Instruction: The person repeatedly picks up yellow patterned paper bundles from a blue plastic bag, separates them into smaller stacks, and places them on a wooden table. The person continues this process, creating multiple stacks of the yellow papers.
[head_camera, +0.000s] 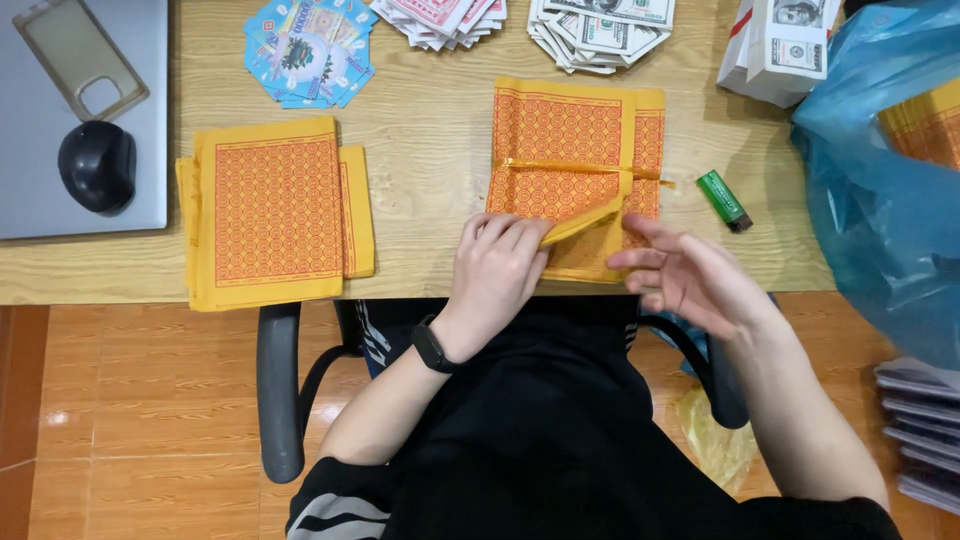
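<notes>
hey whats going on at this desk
A person seated at a wooden desk is handling a stack of yellow-and-orange patterned paper sheets tied across with a thin yellow band. The left hand pinches a folded yellow strip at the stack's near edge, while the right hand hovers open beside it. A second stack of the same paper lies to the left, and a green lighter to the right.

The table (430, 130) is pale wood with a matt grain. At its middle, the tied bundle (575, 150) is thin matt yellow paper printed orange; right of it the green lighter (724, 198) is glossy plastic, left the mouse (96, 165) smooth black plastic.
</notes>
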